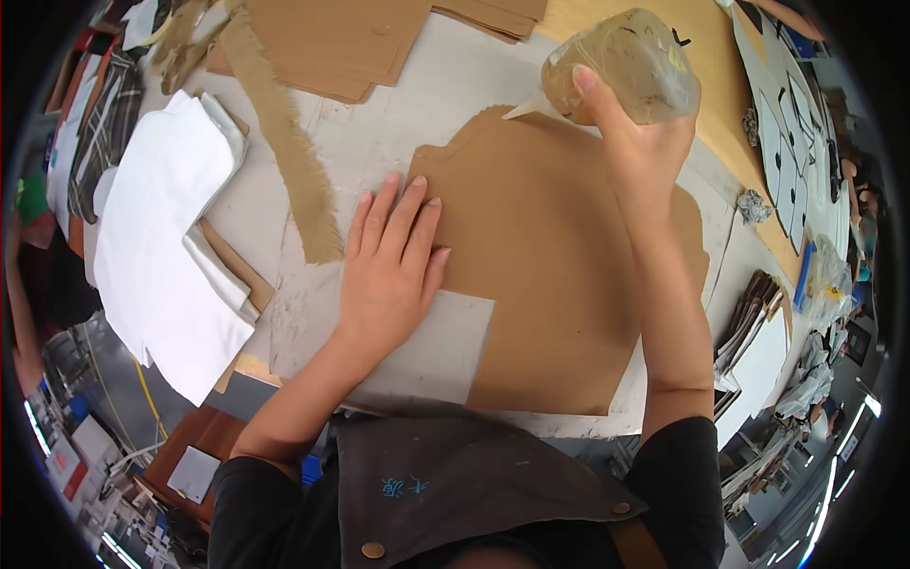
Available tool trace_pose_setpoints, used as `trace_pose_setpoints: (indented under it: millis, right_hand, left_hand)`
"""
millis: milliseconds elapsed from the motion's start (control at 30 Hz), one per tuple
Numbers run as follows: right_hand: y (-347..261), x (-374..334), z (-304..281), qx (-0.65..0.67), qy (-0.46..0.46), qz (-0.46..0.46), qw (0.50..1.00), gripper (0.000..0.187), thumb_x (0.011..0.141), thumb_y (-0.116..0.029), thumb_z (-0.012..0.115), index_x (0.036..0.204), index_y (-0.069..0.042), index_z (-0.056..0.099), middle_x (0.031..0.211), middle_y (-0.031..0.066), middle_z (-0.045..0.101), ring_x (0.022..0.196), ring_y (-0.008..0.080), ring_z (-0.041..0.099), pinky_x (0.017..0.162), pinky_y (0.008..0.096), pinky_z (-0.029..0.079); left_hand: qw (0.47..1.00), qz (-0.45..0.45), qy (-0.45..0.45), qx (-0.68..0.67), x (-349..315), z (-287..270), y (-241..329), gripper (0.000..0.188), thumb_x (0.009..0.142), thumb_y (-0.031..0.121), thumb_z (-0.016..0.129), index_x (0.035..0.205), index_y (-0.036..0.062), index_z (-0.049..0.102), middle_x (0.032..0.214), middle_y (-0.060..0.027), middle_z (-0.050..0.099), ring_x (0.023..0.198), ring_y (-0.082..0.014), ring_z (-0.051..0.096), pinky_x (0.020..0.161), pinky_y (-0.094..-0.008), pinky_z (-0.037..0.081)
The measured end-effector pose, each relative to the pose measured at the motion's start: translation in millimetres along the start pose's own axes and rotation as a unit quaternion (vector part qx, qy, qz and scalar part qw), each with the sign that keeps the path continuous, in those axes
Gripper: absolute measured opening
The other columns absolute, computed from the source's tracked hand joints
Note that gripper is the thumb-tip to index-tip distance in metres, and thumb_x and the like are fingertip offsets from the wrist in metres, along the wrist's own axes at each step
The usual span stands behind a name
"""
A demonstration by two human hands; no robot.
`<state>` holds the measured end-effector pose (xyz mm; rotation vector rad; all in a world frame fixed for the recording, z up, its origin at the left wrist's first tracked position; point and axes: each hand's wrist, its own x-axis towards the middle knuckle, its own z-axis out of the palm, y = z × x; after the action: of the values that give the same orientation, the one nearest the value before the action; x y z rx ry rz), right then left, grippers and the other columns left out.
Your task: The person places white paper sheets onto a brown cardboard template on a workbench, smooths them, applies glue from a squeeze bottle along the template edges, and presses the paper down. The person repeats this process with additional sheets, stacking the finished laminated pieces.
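A brown cut fabric panel [559, 256] lies flat in front of me on a pale board [398, 351]. My right hand [645, 133] is wrapped round a translucent squeeze bottle [626, 62] with a yellowish content, its thumb on the near side. The bottle is tilted, its pointed nozzle [527, 106] directed left at the panel's far edge; whether the tip touches the cloth I cannot tell. My left hand [393, 247] rests palm down at the panel's left edge, fingers spread, partly on the board and holding nothing.
At the left, white cut pieces [171, 237] are stacked over brown ones. A frayed brown strip [284, 142] runs beside them. More brown panels [322, 43] lie at the far side. At the right are a crumpled grey wad [754, 206] and a stack of cut pieces [754, 351].
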<state>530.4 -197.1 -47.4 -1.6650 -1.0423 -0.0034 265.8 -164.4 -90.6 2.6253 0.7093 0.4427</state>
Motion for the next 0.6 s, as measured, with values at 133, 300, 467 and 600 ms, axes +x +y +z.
trace_pose_setpoints:
  millis: [133,300,467,600]
  right_hand:
    - [4.8,-0.2,-7.5,0.019,0.018,0.008,1.0,0.043,0.082,-0.016,0.082,0.112,0.004,0.058,0.097,0.0092,0.065,0.083,0.016,0.065,0.068,0.029,0.056]
    - [9.2,-1.5,-22.2,0.007,0.035,0.014,0.999,0.041,0.082,-0.015,0.082,0.111,0.005,0.059,0.098,0.0096,0.066,0.086,0.0165,0.066,0.07,0.0291,0.057]
    - [23.6,-3.9,-52.9,-0.016,0.016,0.063,0.998,0.073,0.074,-0.029,0.09,0.12,0.009,0.048,0.111,0.0163,0.064,0.102,0.024,0.064,0.09,0.0361,0.052]
    - [27.9,-9.4,-71.7,-0.04,0.05,0.057,0.996,0.073,0.074,-0.03,0.09,0.12,0.009,0.048,0.111,0.0169,0.064,0.102,0.0244,0.065,0.09,0.0358,0.052]
  left_hand:
    - [1.0,0.004,0.003,0.002,0.9,0.2,0.1,0.045,0.087,0.01,0.066,0.13,-0.0013,0.056,0.146,-0.0174,0.048,0.14,-0.0403,0.039,0.115,-0.0556,0.029]
    - [1.0,0.001,0.003,0.007,0.4,1.3,0.4,0.045,0.087,0.009,0.066,0.13,-0.0009,0.056,0.146,-0.0168,0.049,0.14,-0.04,0.039,0.115,-0.0558,0.029]
    - [1.0,0.005,0.0,0.021,0.2,1.1,1.1,0.046,0.087,0.008,0.065,0.132,-0.0002,0.055,0.147,-0.0161,0.048,0.141,-0.0395,0.038,0.116,-0.0557,0.029]
    - [0.999,0.01,-0.011,0.042,-2.7,3.3,-3.9,0.047,0.088,0.007,0.064,0.134,0.0,0.055,0.148,-0.0162,0.047,0.142,-0.0397,0.037,0.116,-0.0554,0.028]
